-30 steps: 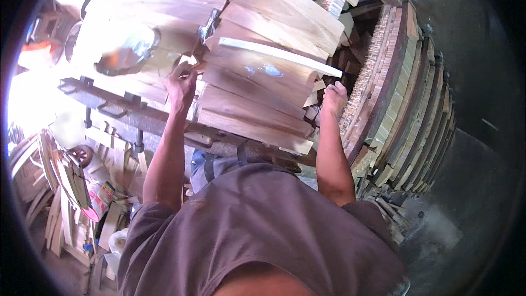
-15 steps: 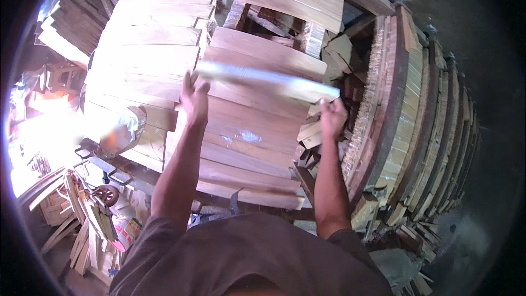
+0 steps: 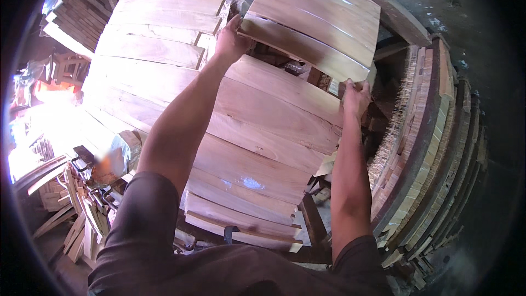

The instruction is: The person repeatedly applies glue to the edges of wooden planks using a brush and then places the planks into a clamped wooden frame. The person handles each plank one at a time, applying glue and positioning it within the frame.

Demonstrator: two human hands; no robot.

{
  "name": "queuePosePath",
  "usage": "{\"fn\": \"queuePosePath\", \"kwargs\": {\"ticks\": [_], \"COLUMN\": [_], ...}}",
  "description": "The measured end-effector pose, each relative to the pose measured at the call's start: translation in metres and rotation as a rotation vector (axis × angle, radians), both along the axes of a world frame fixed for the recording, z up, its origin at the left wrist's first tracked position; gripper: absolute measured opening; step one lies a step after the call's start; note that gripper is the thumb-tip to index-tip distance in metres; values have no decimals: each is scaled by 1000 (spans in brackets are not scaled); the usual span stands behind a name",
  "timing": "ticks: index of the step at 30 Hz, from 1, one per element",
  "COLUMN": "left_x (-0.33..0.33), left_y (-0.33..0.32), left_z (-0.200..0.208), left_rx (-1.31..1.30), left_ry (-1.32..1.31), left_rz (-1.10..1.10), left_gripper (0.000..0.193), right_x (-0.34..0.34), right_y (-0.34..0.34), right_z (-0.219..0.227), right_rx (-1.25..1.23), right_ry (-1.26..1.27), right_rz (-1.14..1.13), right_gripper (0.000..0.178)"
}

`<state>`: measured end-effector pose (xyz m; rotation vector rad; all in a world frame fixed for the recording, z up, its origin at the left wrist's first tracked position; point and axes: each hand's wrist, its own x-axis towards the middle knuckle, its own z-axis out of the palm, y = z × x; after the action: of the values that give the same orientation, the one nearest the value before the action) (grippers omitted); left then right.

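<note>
Both arms reach forward over rows of flat wooden boards. My left hand (image 3: 232, 41) is closed on the left end of a wooden board (image 3: 304, 45). My right hand (image 3: 356, 97) grips the same board near its right end. The board lies along the near edge of a far row of boards (image 3: 323, 5), touching or almost touching them. Between it and the nearer row of boards (image 3: 268, 107) is a gap showing dark wood scraps (image 3: 293, 67). A whitish mark (image 3: 252, 183) shows on one nearer board.
More pale boards (image 3: 159, 38) lie at the left in bright light. Stacked wood with dark curved beams (image 3: 438, 115) stands at the right. Offcuts (image 3: 79, 208) are piled at the lower left, near a rounded, shiny object (image 3: 121, 153). Loose timber (image 3: 82, 16) leans at the far left.
Both hands have moved forward, carrying the board from above the nearer row to the edge of the far row. My view has shifted a little.
</note>
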<state>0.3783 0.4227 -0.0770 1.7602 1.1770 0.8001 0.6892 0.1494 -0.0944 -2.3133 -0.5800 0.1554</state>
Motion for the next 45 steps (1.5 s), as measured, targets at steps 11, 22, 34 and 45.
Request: {"fn": "queuePosePath", "kwargs": {"ticks": [11,22,34,45], "left_x": [17,19,-22,-64], "left_y": [-27,-25,7,-57], "left_z": [56,45,18,65], "left_rx": [95,57,204,-376], "left_ry": [303,280,174,-185], "left_rz": [133,165,-39,150], "left_gripper": [72,83,52,70], "right_x": [-33,-52,-29,-52], "right_y": [15,18,8,-74], "right_z": [52,64,59,58], "right_rx": [-124,-194,-121,-132], "right_ry": [-58,-136,-38,120], "right_rz": [61,-28,67,-24], "right_gripper": [92,84,84,44]}}
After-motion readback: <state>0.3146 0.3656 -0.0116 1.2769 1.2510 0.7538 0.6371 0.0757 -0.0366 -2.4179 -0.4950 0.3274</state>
